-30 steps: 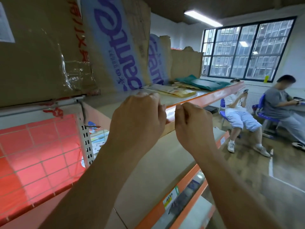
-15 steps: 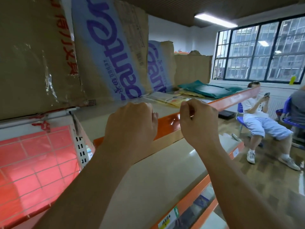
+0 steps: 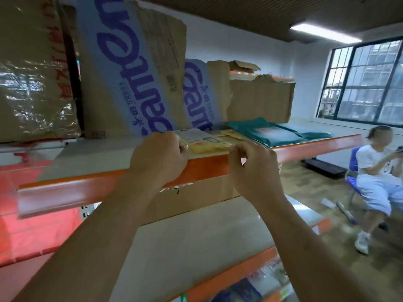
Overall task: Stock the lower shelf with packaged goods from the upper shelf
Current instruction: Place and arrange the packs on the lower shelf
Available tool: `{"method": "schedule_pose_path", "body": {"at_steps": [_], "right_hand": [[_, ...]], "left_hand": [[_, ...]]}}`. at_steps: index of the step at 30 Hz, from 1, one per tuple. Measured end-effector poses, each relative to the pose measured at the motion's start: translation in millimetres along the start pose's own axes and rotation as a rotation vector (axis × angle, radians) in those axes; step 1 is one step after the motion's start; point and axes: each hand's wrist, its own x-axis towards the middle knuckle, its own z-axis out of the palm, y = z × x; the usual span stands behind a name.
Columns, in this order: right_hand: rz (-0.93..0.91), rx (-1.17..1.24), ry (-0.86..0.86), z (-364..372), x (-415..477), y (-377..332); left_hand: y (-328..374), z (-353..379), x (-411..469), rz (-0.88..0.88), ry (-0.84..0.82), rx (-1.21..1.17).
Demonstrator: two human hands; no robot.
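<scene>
Tall cardboard boxes stand along the back of the upper shelf [image 3: 316,147]. One is wrapped in clear tape [image 3: 32,79]. Two carry a blue printed band [image 3: 130,73] [image 3: 200,94]. A plain torn box [image 3: 259,101] stands further right. They wall off the space behind the goods. In front of the torn box lie flat teal packages [image 3: 268,131], just beside the goods on their right. A brown carton [image 3: 196,197] sits under the upper shelf's orange rim, at the back of the beige lower shelf [image 3: 196,240]. A red mesh panel [image 3: 21,225] closes the rack's left end. At the far right a person sits on a blue chair [image 3: 375,171] below a large window [image 3: 366,83].

The yellow packets [image 3: 205,147] lie flat in a small overlapping pile at the upper shelf's front edge, between the two hands. A pale printed packet [image 3: 196,136] rests on them toward the back. Their long axis runs along the shelf's edge, from left to right.

The left hand [image 3: 159,160] has its fingers curled at the pile's left end, with the knuckles hiding the tips. The right hand [image 3: 255,171] is curled too, with thumb and forefinger drawn together at the pile's right corner. I cannot tell whether either hand actually grips a packet.
</scene>
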Motion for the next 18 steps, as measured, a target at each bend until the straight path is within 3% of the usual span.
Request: {"method": "schedule_pose_path", "body": {"at_steps": [13, 18], "right_hand": [[-0.016, 0.094, -0.235, 29, 53, 35], [-0.027, 0.048, -0.332, 48, 85, 49]], "left_hand": [[-2, 10, 56, -0.042, -0.137, 0.147], [7, 13, 85, -0.065, -0.264, 0.181]]}}
